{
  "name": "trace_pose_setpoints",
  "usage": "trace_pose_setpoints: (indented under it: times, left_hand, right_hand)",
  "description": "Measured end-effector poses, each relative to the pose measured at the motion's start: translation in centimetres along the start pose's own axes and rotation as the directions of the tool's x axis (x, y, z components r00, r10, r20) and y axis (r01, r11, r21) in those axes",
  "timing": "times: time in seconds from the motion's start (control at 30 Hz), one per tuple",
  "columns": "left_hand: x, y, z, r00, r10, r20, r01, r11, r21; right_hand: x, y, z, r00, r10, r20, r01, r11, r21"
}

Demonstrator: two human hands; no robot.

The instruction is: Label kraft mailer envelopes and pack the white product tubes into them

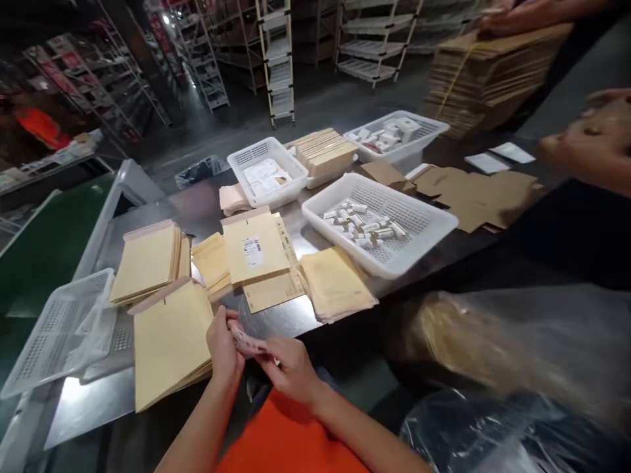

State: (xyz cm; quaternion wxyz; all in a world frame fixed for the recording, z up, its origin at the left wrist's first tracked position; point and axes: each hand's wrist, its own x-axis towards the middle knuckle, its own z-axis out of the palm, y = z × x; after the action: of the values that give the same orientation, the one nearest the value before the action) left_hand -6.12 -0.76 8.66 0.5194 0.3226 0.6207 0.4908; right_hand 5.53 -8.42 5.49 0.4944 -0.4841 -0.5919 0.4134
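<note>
Between my two hands, just off the table's front edge, is a small flat packet (249, 343), whitish-pink with dark print; its exact kind I cannot make out. Fingers of my left hand (225, 345) close round one end of it. My right hand (290, 368) pinches the other end. Beyond them on the metal table (300, 312) lies a yellow padded envelope (256, 253) with a white label. Stacks of envelopes (170, 335) sit left of my hands, and another pile (338, 282) lies to the right.
A white basket (428, 226) holds several small bottles. Farther back stand a basket of white items (234, 161), a row of brown packs (325, 150) and a basket of small boxes (438, 126). At right, a co-worker's hands (591, 141) are near flat cardboard (486, 194).
</note>
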Motion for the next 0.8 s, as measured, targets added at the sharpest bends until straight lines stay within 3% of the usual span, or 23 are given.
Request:
trace_pose_setpoints:
  times: [0.07, 0.1, 0.17, 0.2, 0.23, 0.3, 0.4, 0.43, 0.5, 0.53, 0.57, 0.6, 0.67, 0.73, 0.8]
  left_hand:
    - [0.1, 0.4, -2.8, 0.983, -0.093, 0.157, 0.111, 0.988, -0.108]
    - [0.1, 0.5, -4.3, 0.947, -0.146, 0.287, 0.186, 0.976, -0.115]
    - [0.1, 0.1, -7.5, 0.805, -0.213, 0.553, 0.283, 0.958, -0.042]
    - [0.0, -0.3, -9.0, 0.746, -0.216, 0.629, 0.275, 0.961, 0.004]
    - [-0.1, -0.8, -10.4, 0.721, -0.202, 0.663, 0.238, 0.971, 0.037]
    - [-0.1, -1.8, -12.8, 0.730, -0.167, 0.663, 0.175, 0.983, 0.056]
    - [0.0, -2.6, -15.5, 0.802, -0.164, 0.574, 0.185, 0.982, 0.023]
    - [0.1, -2.6, -16.3, 0.817, -0.165, 0.553, 0.185, 0.983, 0.020]
    - [0.4, -2.1, -17.7, 0.830, -0.152, 0.536, 0.166, 0.986, 0.023]
    - [0.5, -1.8, -18.4, 0.826, -0.146, 0.545, 0.157, 0.987, 0.027]
    - [0.5, -1.6, -19.0, 0.818, -0.144, 0.557, 0.155, 0.988, 0.028]
    - [0.5, -1.4, -19.5, 0.809, -0.144, 0.570, 0.156, 0.987, 0.028]
    - [0.3, -1.3, -20.5, 0.792, -0.154, 0.591, 0.168, 0.985, 0.031]
    - [0.0, -1.4, -21.3, 0.781, -0.164, 0.602, 0.177, 0.983, 0.039]
    - [-0.2, -1.6, -21.9, 0.778, -0.165, 0.606, 0.178, 0.983, 0.040]
  right_hand:
    - [2.0, -1.6, 1.8, 0.994, 0.093, -0.054, -0.083, 0.984, 0.160]
    - [2.7, -1.9, 2.4, 0.984, 0.164, -0.063, -0.141, 0.951, 0.275]
    - [4.0, -2.1, 3.7, 0.948, 0.316, -0.047, -0.258, 0.845, 0.468]
    - [4.6, -1.9, 4.5, 0.925, 0.379, -0.030, -0.308, 0.793, 0.526]
    - [5.1, -1.5, 5.4, 0.903, 0.430, -0.013, -0.351, 0.753, 0.556]
    - [5.7, -0.5, 7.5, 0.865, 0.501, 0.034, -0.434, 0.713, 0.551]
    - [5.8, 1.1, 10.5, 0.831, 0.552, 0.075, -0.535, 0.753, 0.382]
    - [5.7, 1.4, 11.1, 0.841, 0.541, 0.021, -0.524, 0.803, 0.284]
    - [5.6, 1.4, 11.7, 0.907, 0.411, -0.089, -0.407, 0.912, 0.058]
    - [5.6, 1.0, 11.7, 0.950, 0.308, -0.056, -0.311, 0.950, -0.043]
    - [5.7, 0.4, 11.7, 0.975, 0.212, 0.066, -0.204, 0.973, -0.106]
    - [5.9, -0.4, 11.6, 0.959, 0.136, 0.248, -0.109, 0.987, -0.119]
    - [6.2, -2.0, 11.7, 0.810, 0.064, 0.583, -0.042, 0.998, -0.052]
    - [6.2, -3.3, 12.4, 0.688, 0.072, 0.722, -0.112, 0.994, 0.007]
    - [5.9, -3.8, 13.5, 0.652, 0.109, 0.751, -0.198, 0.980, 0.030]
